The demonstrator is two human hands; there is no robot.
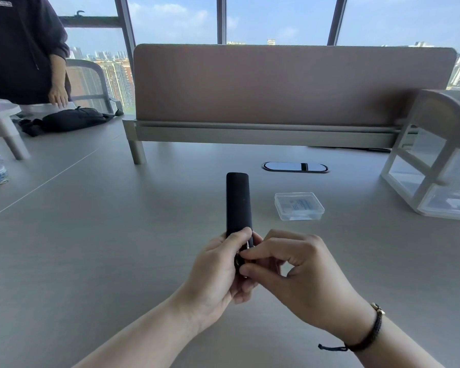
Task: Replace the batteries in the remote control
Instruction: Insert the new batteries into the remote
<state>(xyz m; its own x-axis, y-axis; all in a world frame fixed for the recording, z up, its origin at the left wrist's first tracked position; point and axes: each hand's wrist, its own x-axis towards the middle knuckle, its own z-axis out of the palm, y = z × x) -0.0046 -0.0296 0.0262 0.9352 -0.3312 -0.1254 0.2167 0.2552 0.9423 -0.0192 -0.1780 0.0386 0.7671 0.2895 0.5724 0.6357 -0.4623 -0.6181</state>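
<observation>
Left hand grips slim black plastic remote control; right hand fingers pinch at its near end. Keep remote steady, ease gently.

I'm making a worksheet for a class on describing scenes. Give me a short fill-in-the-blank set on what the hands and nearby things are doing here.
1. The left hand grips the black ____ at its near end.
2. The right hand wears a dark braided ____ on its wrist.
3. The clear plastic box lies on the table to the ____ of the remote.
4. The right hand's fingertips pinch at the remote's ____ end.

Missing words: remote control; bracelet; right; near
</observation>
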